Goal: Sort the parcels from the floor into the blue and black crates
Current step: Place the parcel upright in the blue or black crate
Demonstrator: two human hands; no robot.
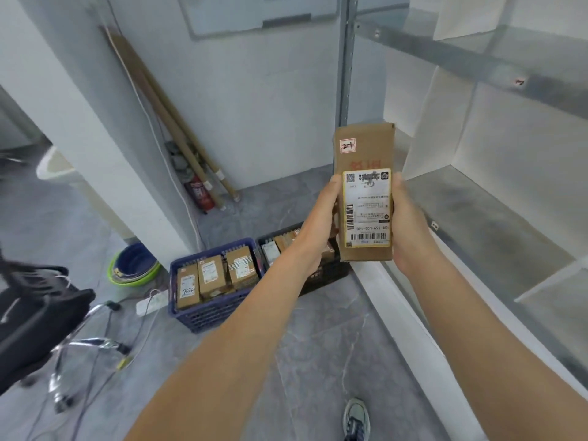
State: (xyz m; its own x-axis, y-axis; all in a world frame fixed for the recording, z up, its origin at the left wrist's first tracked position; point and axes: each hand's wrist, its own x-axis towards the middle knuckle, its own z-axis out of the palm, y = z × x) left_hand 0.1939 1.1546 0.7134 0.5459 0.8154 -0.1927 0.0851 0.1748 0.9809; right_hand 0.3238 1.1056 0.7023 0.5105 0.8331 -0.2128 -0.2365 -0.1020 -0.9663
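Note:
Both hands hold one brown cardboard parcel (364, 154) upright at chest height, its white shipping label facing me upside down. My left hand (321, 224) grips its left edge and my right hand (409, 227) grips its right edge. On the floor below stands the blue crate (210, 313) with three brown parcels (211, 275) standing in it. To its right the black crate (321, 278) also holds parcels and is partly hidden behind my left forearm and the held parcel.
A metal shelf unit (477, 218) with white dividers fills the right side. Cardboard tubes (178, 132) and a red fire extinguisher (200, 194) lean in the corner. Stacked basins (135, 265), a power strip (152, 302) with cables and a black chair (35, 316) lie left. My shoe (356, 418) shows below.

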